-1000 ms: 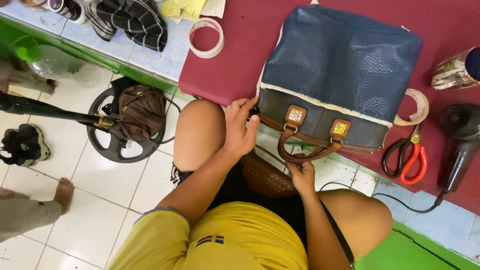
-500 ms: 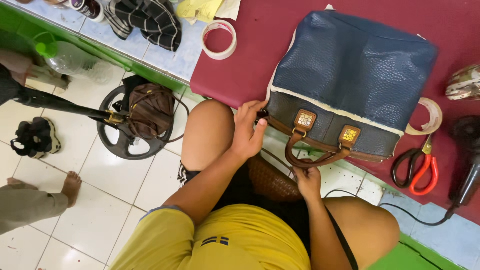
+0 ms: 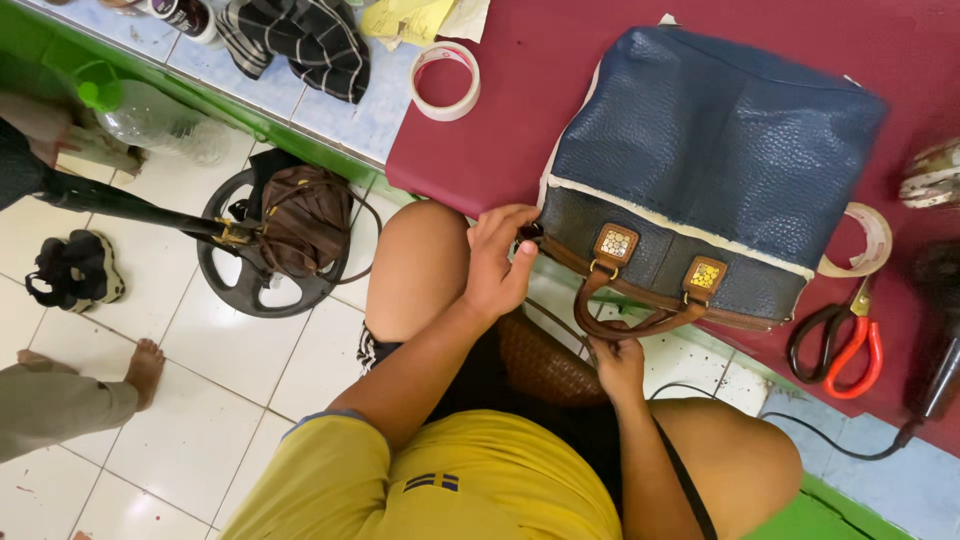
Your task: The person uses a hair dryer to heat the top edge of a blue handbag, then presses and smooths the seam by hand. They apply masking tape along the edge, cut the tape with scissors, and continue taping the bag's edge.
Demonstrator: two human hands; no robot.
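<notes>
A dark blue textured handbag (image 3: 710, 150) with brown trim and two gold studs lies on a maroon mat (image 3: 540, 60), its brown handle (image 3: 640, 322) hanging over the ledge toward me. My left hand (image 3: 497, 265) pinches the bag's lower left corner with thumb and fingers. My right hand (image 3: 620, 365) sits just under the handle with its fingers curled on the handle's lower loop. A brown woven piece (image 3: 540, 362) rests on my lap between my knees.
On the ledge are two tape rolls (image 3: 445, 80) (image 3: 862, 245), red-and-black scissors (image 3: 835, 345), a black hair dryer (image 3: 940, 330) with cord and a striped cloth (image 3: 300, 40). On the floor are a brown bag (image 3: 305, 215) on a black wheel, a bottle (image 3: 150, 120), sandals (image 3: 75, 270) and another person's foot (image 3: 145, 365).
The view has shifted a little, so the bag sits further right. My left hand stays at the bag's corner and my right hand stays under the handle.
</notes>
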